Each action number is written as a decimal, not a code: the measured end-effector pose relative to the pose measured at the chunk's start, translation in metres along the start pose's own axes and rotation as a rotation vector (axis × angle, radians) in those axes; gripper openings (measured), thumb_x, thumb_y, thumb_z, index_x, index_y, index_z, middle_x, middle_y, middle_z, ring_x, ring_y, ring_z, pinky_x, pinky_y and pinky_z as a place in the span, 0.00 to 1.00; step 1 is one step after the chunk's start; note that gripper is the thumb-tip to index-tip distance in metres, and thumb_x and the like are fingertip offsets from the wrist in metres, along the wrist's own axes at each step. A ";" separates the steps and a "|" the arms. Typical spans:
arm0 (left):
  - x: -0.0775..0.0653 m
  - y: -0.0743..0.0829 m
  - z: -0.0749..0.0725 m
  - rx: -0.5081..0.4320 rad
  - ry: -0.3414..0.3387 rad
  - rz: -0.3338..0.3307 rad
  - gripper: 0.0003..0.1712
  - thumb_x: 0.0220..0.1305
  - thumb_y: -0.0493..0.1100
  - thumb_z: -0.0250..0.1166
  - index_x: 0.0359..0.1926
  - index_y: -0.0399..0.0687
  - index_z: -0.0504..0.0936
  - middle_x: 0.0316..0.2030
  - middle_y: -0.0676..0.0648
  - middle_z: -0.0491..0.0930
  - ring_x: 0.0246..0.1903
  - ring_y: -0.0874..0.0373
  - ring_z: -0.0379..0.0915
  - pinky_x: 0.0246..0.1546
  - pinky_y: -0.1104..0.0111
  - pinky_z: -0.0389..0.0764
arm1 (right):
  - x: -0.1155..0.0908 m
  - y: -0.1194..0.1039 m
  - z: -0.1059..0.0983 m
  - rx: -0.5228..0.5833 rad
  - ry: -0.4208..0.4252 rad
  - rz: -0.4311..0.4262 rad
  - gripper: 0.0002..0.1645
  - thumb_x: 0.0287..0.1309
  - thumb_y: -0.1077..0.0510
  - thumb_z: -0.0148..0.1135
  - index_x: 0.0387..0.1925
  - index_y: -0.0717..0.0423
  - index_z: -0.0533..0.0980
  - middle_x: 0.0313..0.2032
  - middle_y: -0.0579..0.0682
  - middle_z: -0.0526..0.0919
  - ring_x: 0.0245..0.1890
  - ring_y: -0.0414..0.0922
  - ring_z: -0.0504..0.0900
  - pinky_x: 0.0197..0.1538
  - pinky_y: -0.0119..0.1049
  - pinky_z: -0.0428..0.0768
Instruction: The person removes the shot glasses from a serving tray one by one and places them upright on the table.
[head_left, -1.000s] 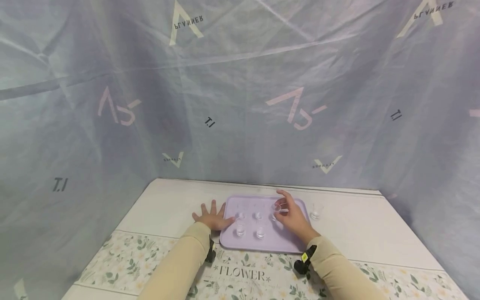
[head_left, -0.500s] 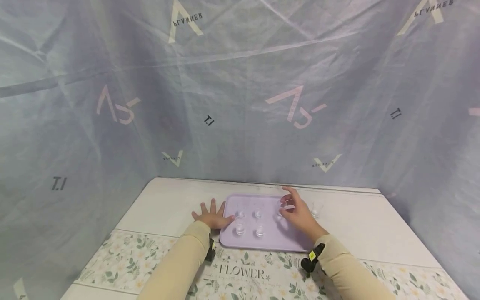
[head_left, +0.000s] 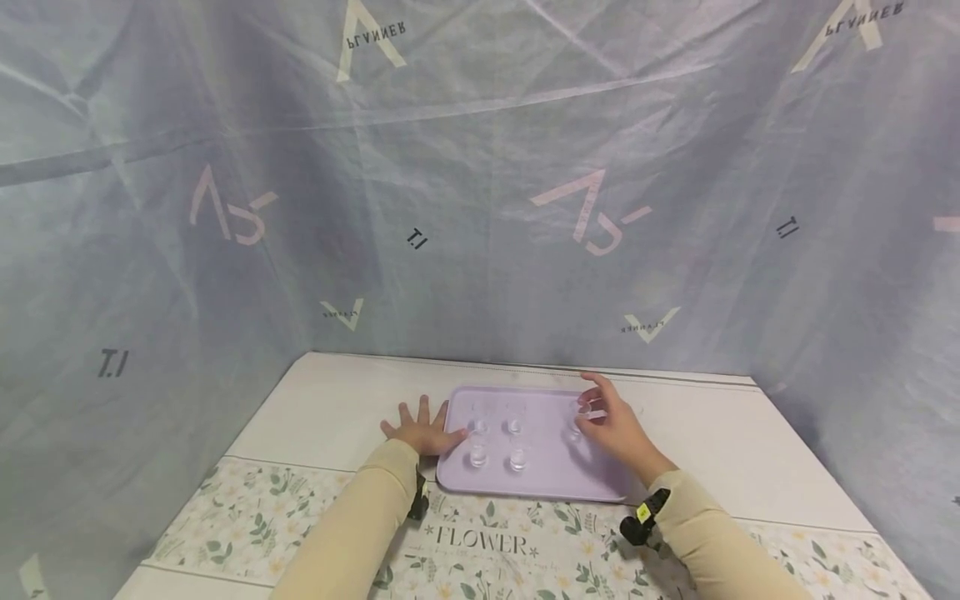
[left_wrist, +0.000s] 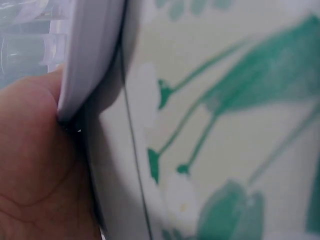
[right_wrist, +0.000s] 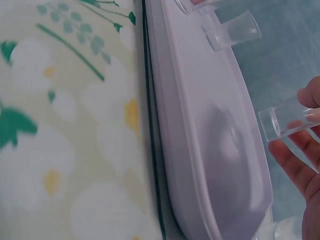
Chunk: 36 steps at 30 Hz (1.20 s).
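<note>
My right hand (head_left: 618,429) pinches a small clear shot glass (right_wrist: 282,120) between thumb and fingers, over the right part of the lilac tray (head_left: 551,479). In the right wrist view, the glass's thick base points toward the tray. Spread flat on the table, my left hand (head_left: 423,433) lies at the tray's left edge with its thumb over the rim. Several matching shot glasses stand upright on the tray's left half, among them a front-left glass (head_left: 478,454) and a front-right glass (head_left: 517,458). The left wrist view shows the thumb side of that hand against the tray wall (left_wrist: 95,50).
Another clear glass (right_wrist: 285,231) stands beyond the tray's right end, mostly hidden behind my right hand in the head view. A floral cloth (head_left: 330,508) covers the near part of the white table (head_left: 742,450). Grey-blue curtains (head_left: 480,208) enclose the back and sides.
My right hand has moved to the right with the shot glass, away from the glasses on the tray's left half. The left hand stays at the tray's left edge.
</note>
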<state>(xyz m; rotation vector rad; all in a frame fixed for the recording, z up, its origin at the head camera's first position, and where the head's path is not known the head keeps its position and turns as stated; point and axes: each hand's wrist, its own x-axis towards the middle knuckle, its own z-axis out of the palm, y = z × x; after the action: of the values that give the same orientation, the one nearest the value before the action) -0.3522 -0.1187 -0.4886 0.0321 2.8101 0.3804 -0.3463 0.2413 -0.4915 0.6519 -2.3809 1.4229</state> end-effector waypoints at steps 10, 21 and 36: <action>-0.010 0.003 -0.006 -0.009 0.005 0.020 0.51 0.67 0.77 0.45 0.81 0.59 0.49 0.80 0.38 0.36 0.76 0.27 0.27 0.65 0.24 0.36 | -0.012 -0.005 -0.023 -0.061 0.018 0.019 0.47 0.50 0.75 0.71 0.71 0.59 0.62 0.44 0.61 0.80 0.43 0.58 0.83 0.44 0.49 0.86; -0.007 0.003 -0.008 -0.004 -0.010 0.022 0.50 0.67 0.77 0.44 0.82 0.59 0.48 0.80 0.38 0.35 0.76 0.27 0.26 0.65 0.25 0.35 | -0.024 0.006 -0.041 -0.135 0.064 0.001 0.48 0.49 0.75 0.72 0.71 0.59 0.62 0.43 0.61 0.80 0.41 0.54 0.84 0.41 0.41 0.87; -0.009 0.003 -0.008 -0.009 -0.001 0.026 0.50 0.67 0.76 0.45 0.81 0.58 0.49 0.80 0.38 0.36 0.76 0.27 0.27 0.64 0.24 0.36 | -0.037 0.022 -0.069 -0.238 0.112 0.023 0.46 0.47 0.77 0.67 0.69 0.58 0.63 0.41 0.57 0.79 0.41 0.54 0.82 0.39 0.37 0.86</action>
<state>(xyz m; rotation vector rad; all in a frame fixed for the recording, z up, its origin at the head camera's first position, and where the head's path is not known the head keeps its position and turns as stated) -0.3463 -0.1186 -0.4778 0.0662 2.8092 0.3989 -0.3249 0.3191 -0.4926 0.4722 -2.4238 1.1275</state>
